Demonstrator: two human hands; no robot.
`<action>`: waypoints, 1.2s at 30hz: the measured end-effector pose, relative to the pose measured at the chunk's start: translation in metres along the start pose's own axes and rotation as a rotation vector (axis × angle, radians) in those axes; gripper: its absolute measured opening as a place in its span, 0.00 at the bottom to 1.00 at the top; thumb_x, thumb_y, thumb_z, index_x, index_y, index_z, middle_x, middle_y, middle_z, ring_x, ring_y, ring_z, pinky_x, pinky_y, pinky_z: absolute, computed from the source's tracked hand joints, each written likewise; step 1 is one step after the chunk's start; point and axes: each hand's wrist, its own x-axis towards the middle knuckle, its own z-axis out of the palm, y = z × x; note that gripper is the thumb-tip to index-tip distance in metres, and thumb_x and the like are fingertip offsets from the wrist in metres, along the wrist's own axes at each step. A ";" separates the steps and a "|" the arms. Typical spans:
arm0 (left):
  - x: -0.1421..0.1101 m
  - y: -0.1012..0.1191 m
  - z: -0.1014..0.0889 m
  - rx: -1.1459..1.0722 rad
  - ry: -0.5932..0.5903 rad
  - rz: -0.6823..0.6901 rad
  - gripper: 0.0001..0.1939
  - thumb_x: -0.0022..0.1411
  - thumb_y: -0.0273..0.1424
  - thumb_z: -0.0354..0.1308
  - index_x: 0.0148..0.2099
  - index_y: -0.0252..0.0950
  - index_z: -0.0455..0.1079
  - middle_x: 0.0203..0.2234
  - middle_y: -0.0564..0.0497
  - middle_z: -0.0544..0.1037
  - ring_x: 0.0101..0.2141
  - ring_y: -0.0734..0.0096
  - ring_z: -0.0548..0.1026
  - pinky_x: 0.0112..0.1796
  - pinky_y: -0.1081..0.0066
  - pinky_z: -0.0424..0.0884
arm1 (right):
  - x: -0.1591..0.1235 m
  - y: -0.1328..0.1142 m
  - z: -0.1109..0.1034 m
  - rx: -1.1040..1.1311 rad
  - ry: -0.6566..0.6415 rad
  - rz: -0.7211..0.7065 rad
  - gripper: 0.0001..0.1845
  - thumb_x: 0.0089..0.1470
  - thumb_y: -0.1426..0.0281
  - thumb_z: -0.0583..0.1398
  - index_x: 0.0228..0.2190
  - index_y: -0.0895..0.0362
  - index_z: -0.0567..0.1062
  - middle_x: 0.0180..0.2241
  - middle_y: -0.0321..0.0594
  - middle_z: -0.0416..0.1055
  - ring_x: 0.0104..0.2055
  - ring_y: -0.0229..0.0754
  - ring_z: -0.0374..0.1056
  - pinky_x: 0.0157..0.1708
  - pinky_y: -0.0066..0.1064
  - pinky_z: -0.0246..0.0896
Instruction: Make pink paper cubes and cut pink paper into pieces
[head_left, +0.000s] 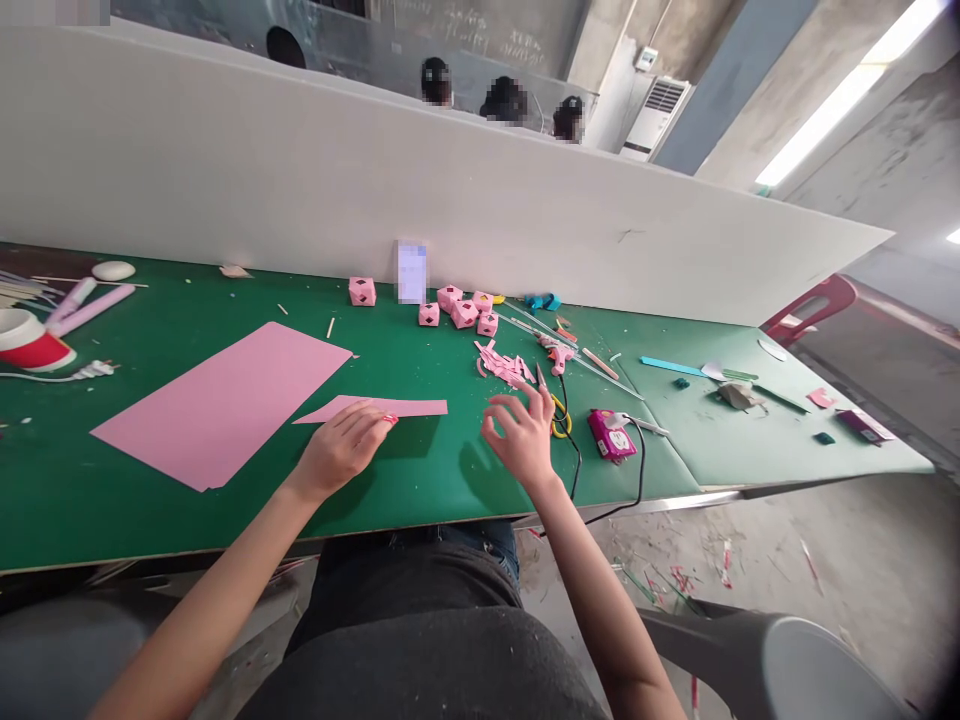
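My left hand [345, 448] is closed on a narrow pink paper strip [421, 408], which it holds above the green table. The strip sticks out on both sides of the fingers. My right hand [523, 430] hovers with its fingers bent and apart, holding nothing that I can see. Just beyond its fingertips lie scissors with yellow handles [561, 418], partly hidden by the hand. A heap of pink paper scraps [501, 364] is close in front of that hand. To the left of my left hand lies a large pink paper sheet [229, 408].
Several small pink paper boxes [463, 314] stand near the white partition [300, 170]. A pink glue gun [559, 352] and clear glue sticks lie right of centre. A purple box [611, 436] with a corded plug sits near the front edge. A red-and-white cup [34, 342] stands far left.
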 end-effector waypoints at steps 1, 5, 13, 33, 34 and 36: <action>-0.002 -0.002 0.000 0.007 -0.002 -0.004 0.10 0.70 0.19 0.58 0.50 0.36 0.69 0.38 0.47 0.83 0.40 0.63 0.84 0.50 0.58 0.81 | -0.001 0.003 -0.002 -0.001 0.001 0.036 0.07 0.60 0.73 0.64 0.31 0.50 0.79 0.40 0.34 0.83 0.60 0.53 0.70 0.66 0.52 0.50; -0.002 0.006 0.004 0.009 -0.029 0.013 0.10 0.70 0.20 0.59 0.50 0.38 0.70 0.39 0.48 0.84 0.40 0.64 0.84 0.51 0.58 0.81 | 0.001 -0.014 -0.006 0.095 -0.071 0.020 0.06 0.64 0.66 0.64 0.42 0.50 0.81 0.47 0.37 0.83 0.62 0.55 0.67 0.65 0.51 0.54; 0.002 0.043 0.007 0.024 0.004 -0.005 0.12 0.69 0.20 0.58 0.53 0.35 0.67 0.37 0.45 0.83 0.39 0.62 0.84 0.47 0.59 0.82 | 0.000 -0.068 0.016 0.123 -0.179 -0.204 0.08 0.69 0.63 0.61 0.45 0.48 0.81 0.50 0.34 0.84 0.65 0.59 0.65 0.70 0.64 0.35; -0.062 0.013 -0.033 0.232 -0.034 -0.208 0.14 0.62 0.16 0.63 0.46 0.35 0.67 0.30 0.48 0.81 0.31 0.62 0.81 0.42 0.59 0.81 | -0.025 -0.029 -0.007 0.132 -0.141 -0.094 0.08 0.66 0.65 0.65 0.45 0.43 0.83 0.42 0.29 0.86 0.57 0.50 0.73 0.69 0.51 0.40; -0.064 0.011 -0.034 0.238 -0.029 -0.228 0.14 0.63 0.16 0.62 0.46 0.35 0.68 0.31 0.47 0.81 0.31 0.62 0.81 0.42 0.58 0.80 | -0.028 -0.026 -0.009 0.124 -0.147 -0.063 0.08 0.66 0.65 0.65 0.46 0.43 0.83 0.42 0.30 0.86 0.57 0.50 0.73 0.68 0.51 0.41; -0.064 0.011 -0.035 0.235 -0.014 -0.268 0.13 0.65 0.17 0.63 0.49 0.34 0.69 0.32 0.46 0.82 0.32 0.61 0.82 0.42 0.57 0.80 | -0.031 -0.021 -0.011 0.113 -0.161 -0.028 0.09 0.66 0.65 0.65 0.46 0.42 0.83 0.43 0.31 0.86 0.58 0.51 0.72 0.67 0.51 0.44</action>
